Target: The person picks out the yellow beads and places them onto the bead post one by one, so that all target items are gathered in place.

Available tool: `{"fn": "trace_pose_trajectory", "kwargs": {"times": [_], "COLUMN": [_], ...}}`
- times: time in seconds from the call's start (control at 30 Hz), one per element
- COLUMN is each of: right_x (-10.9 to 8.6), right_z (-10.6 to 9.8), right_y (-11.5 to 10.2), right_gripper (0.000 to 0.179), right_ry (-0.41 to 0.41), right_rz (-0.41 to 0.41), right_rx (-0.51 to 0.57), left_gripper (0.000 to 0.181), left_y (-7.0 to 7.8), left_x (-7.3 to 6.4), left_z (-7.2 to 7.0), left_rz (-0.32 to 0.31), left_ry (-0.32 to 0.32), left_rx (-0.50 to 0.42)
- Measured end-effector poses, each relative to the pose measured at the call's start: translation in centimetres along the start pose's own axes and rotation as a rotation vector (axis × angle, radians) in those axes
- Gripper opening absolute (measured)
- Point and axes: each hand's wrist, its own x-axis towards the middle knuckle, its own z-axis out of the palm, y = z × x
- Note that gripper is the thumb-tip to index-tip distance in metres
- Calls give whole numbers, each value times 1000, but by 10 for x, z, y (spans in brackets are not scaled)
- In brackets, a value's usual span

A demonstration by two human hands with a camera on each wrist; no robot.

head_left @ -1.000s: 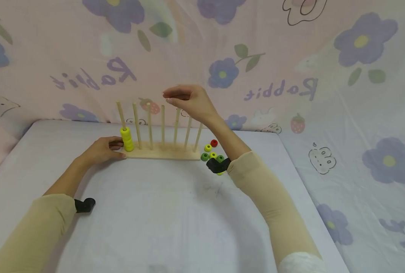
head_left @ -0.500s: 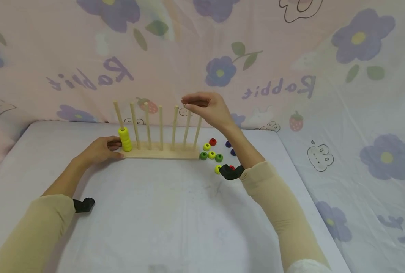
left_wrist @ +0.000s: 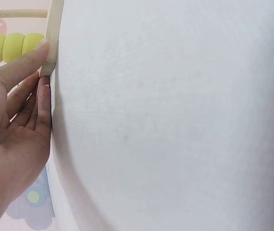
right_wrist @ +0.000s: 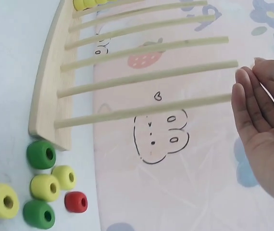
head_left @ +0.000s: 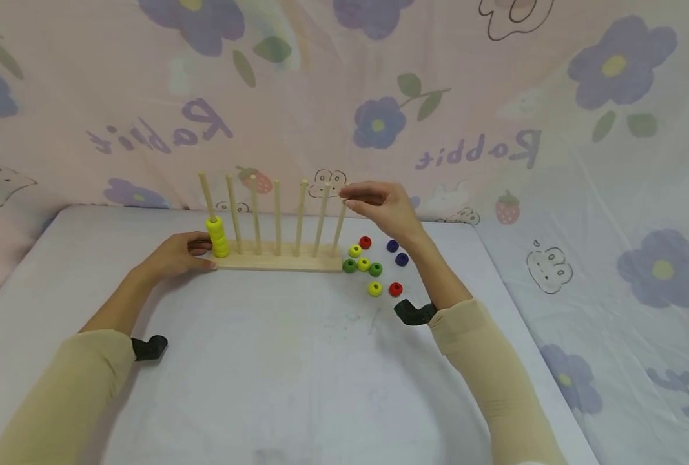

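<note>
A wooden peg rack (head_left: 280, 262) with several upright rods stands toward the back of the white table. Yellow beads (head_left: 217, 237) are stacked on its leftmost rod; the other rods carry none. My left hand (head_left: 175, 257) holds the left end of the base, thumb on the wood (left_wrist: 55, 33) beside the stack and fingers at the end. My right hand (head_left: 387, 208) is raised at the top of the rightmost rod (right_wrist: 146, 110), its fingers gently bent with nothing between them. Whether a fingertip touches that rod, I cannot tell.
Right of the rack lie loose beads: several yellow (head_left: 374, 289) and green (head_left: 376, 269), two red (head_left: 396, 289) and two dark blue (head_left: 401, 259). A patterned cloth (head_left: 321, 97) hangs behind the table. Bare white tabletop (head_left: 263, 361) stretches in front.
My right hand has moved right and down, from above the middle rods to the rightmost rod's top, uncovering the loose beads. My left hand stays at the rack's left end.
</note>
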Motion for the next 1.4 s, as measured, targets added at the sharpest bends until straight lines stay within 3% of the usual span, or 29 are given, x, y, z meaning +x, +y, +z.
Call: {"fn": "trace_pose_trajectory", "kwargs": {"times": [0.6,1.07,1.4], "right_x": [-49,-88,-104], "right_z": [-24,-23,-19], "right_y": [42,72,95], "right_gripper": [29,28,31], "right_ry": [-6,-15,-45], "right_rz": [159,267,373], "right_rx": [-64,-81,-86], "left_gripper": [80,81,82], "left_y": [1,1,-1], "left_x": [2,-2,-1], "left_z": [2,3,1], "left_rz": [0,-9,9], "left_ry": [0,12,-4], "left_rx": [-19,-3,-28]}}
